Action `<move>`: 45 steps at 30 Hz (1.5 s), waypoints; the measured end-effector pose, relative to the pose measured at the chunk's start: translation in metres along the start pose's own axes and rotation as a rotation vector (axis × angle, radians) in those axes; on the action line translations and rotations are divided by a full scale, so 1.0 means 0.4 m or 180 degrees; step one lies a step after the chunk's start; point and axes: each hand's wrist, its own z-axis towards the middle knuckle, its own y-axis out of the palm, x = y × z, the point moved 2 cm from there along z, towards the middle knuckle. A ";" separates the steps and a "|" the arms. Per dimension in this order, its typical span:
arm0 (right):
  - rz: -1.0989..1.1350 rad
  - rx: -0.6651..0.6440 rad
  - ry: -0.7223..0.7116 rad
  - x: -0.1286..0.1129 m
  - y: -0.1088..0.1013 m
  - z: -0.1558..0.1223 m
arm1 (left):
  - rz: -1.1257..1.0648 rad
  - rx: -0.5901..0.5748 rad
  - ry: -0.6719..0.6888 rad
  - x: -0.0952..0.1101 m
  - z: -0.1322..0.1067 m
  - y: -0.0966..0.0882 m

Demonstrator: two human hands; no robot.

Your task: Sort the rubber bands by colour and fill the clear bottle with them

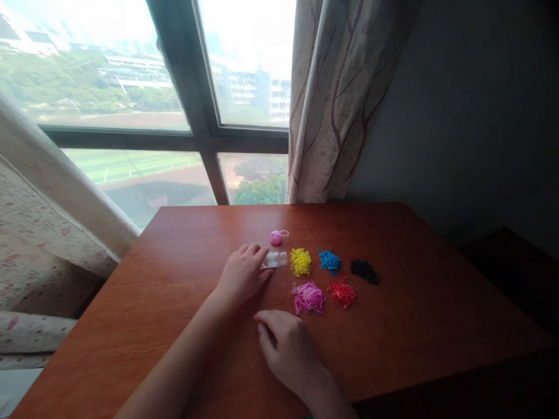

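My left hand [242, 273] rests on the wooden table [183, 279], its fingers closed round one end of a small clear plastic jar [276, 259] lying on its side. My right hand [286, 346] lies lower, near the table's front, fingers curled under; whether it holds anything is hidden. It is nearest to the pink pile of small rubber bands [308, 297]. Other piles lie to the right: yellow [301, 261], blue [329, 261], red [341, 293] and black [364, 270]. A pink lid with a loop [276, 236] sits just behind the jar.
A window [174, 116] and a patterned curtain [340, 99] stand behind the table. A dark wall [471, 116] is on the right. A cushioned seat with patterned fabric [39, 250] is at the left. The table's right edge drops beside a dark low surface [510, 273].
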 end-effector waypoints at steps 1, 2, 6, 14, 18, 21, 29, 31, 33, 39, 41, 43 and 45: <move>0.0003 0.0000 -0.0007 -0.001 -0.001 0.000 | 0.0022 -0.0007 -0.0016 -0.002 -0.002 -0.001; 0.0007 -0.0001 -0.0017 -0.002 -0.002 0.001 | 0.0040 -0.0014 -0.0034 -0.003 -0.005 -0.003; -0.0052 -0.0082 -0.0069 -0.011 -0.011 0.001 | 0.0110 -0.0067 -0.0091 -0.009 -0.020 -0.004; -0.0387 -0.0203 -0.0384 -0.020 -0.017 -0.002 | -0.0123 0.0025 -0.0144 -0.022 -0.056 -0.006; -0.0271 -0.0243 -0.0293 -0.019 -0.022 -0.002 | -0.0817 0.0099 -0.0221 -0.027 -0.084 -0.015; 0.0015 -0.0250 -0.0284 -0.023 -0.025 -0.004 | -0.1800 0.0378 -0.0369 -0.025 -0.108 -0.017; -0.0031 -0.0227 -0.0251 -0.029 -0.027 -0.006 | -0.3394 0.0421 -0.0686 0.015 -0.149 0.008; -0.0008 -0.0181 -0.0383 -0.031 -0.030 -0.006 | -0.3450 0.0431 -0.0693 0.019 -0.152 0.007; 0.0032 -0.0138 -0.0537 -0.032 -0.031 -0.007 | -0.3513 0.0437 -0.0693 0.019 -0.154 0.005; 0.0062 0.0018 -0.0576 -0.024 -0.029 -0.016 | -0.3896 0.0281 -0.0819 0.002 -0.165 0.014; 0.0073 0.0050 -0.0515 -0.021 -0.030 -0.027 | -0.4002 0.0245 -0.0880 -0.003 -0.165 0.014; 0.0071 0.0101 -0.0423 -0.017 -0.036 -0.042 | -0.4101 0.0212 -0.0911 -0.004 -0.165 0.012; 0.0066 0.0175 -0.0352 -0.012 -0.045 -0.057 | -0.4194 0.0186 -0.0929 -0.002 -0.164 0.011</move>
